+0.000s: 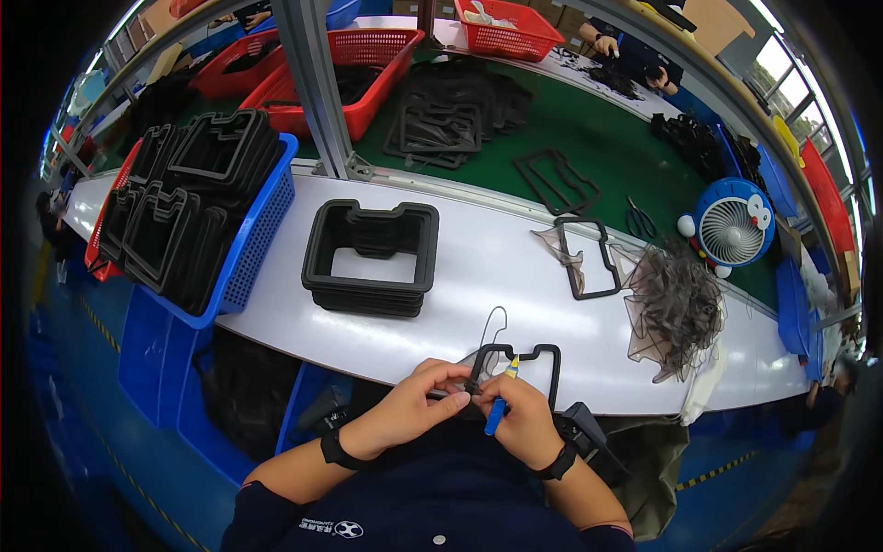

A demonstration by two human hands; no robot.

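Observation:
My left hand (pixel 416 405) is closed on the left side of a black notched frame (pixel 556 373), just over the front edge of the white table. My right hand (pixel 520 419) is closed round a slim blue-and-yellow tool (pixel 497 416), beside that frame's lower part; its exact kind is unclear. A thin strip (pixel 499 316) curls up from the frame's left side. Beyond my hands stands a neat stack of black frames (pixel 317 267). Another frame (pixel 602 262) lies to the right, with grey sheer scraps at its side. Where my fingers meet the frame, they hide its lower left part.
Left, a blue basket (pixel 246 258) holds stacked frames. Grey sheer scraps (pixel 676 299) are heaped at the right, near scissors (pixel 641 221) and a blue fan (pixel 736 225). A metal post (pixel 313 83) rises behind the stack. Across the green surface, another person's hands (pixel 607 46) handle black pieces.

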